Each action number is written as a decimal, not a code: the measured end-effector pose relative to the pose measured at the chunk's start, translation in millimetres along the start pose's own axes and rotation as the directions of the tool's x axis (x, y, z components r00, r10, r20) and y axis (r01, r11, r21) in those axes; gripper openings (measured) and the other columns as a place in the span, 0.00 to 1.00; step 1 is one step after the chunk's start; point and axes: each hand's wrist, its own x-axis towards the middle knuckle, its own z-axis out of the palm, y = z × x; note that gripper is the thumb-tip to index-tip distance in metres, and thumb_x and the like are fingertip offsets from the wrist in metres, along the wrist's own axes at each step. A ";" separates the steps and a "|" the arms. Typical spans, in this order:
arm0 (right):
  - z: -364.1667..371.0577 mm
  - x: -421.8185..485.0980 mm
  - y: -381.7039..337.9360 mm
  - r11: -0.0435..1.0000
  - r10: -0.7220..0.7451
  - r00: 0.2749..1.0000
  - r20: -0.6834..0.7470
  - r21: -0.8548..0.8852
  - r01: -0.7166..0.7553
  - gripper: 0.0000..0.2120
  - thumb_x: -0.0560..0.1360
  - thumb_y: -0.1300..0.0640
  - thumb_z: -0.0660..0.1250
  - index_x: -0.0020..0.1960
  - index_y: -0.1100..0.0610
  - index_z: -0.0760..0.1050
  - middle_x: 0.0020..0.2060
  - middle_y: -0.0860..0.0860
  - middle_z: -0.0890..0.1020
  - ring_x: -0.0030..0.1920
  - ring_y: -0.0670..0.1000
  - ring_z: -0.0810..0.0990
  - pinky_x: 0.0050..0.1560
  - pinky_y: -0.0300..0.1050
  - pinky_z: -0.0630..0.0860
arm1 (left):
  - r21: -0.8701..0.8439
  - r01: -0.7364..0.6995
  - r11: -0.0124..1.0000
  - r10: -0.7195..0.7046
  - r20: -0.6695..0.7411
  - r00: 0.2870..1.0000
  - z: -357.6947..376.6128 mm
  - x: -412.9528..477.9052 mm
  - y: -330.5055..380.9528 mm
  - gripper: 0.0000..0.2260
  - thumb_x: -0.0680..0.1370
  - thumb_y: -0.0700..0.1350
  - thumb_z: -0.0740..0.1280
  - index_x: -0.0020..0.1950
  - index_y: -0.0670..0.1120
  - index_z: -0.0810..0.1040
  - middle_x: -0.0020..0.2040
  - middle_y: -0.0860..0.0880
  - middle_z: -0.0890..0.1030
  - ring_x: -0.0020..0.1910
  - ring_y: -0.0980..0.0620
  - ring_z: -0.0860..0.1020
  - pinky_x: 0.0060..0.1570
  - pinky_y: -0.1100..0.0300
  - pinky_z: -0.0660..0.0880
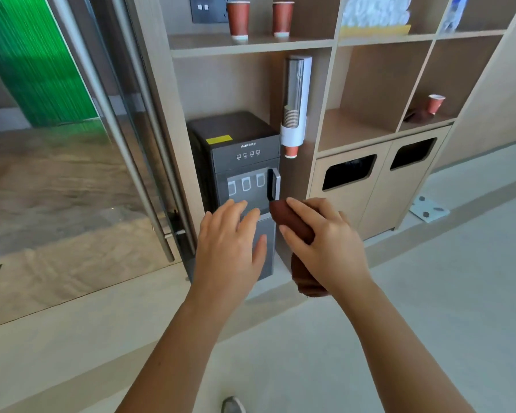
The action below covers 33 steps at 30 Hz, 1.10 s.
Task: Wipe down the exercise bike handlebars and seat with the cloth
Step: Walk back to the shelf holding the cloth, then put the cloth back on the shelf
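While clutching cloth (292, 222), right hand (325, 245).

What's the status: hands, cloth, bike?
Right hand shut on the brown cloth. Left hand open, empty, in front of the water dispenser. No exercise bike in view; wiping not started.

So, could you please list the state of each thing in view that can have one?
Cloth: bunched, gripped in the right hand.
Left hand: open, empty, fingers spread in front of the water dispenser.
Cup dispenser: partly stocked, one cup poking out below.
Two cups on the top shelf: upside down.
Cup in the right cubby: upright, tilted.
Bin openings: open, dark-lined.
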 end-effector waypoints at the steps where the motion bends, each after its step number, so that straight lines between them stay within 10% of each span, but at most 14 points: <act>1: 5.7 14.6 3.3 1.000 -0.008 1.000 0.000 0.006 0.008 0.20 0.73 0.47 0.66 0.64 0.48 0.72 0.56 0.50 0.77 0.48 0.57 0.75 0.41 0.42 0.71 | 0.002 0.003 1.000 -0.003 -0.016 1.000 4.8 14.8 -4.7 0.17 0.75 0.44 0.67 0.61 0.39 0.74 0.62 0.40 0.75 0.64 0.40 0.70 0.64 0.42 0.63; 33: 133.6 476.0 8.4 0.942 -0.283 0.937 -0.205 0.125 0.312 0.21 0.74 0.48 0.65 0.66 0.49 0.71 0.58 0.54 0.75 0.54 0.61 0.74 0.53 0.55 0.75 | 0.223 0.060 0.973 0.023 -0.352 0.936 52.2 414.9 -172.9 0.20 0.74 0.44 0.67 0.65 0.42 0.72 0.66 0.38 0.71 0.68 0.38 0.65 0.65 0.40 0.58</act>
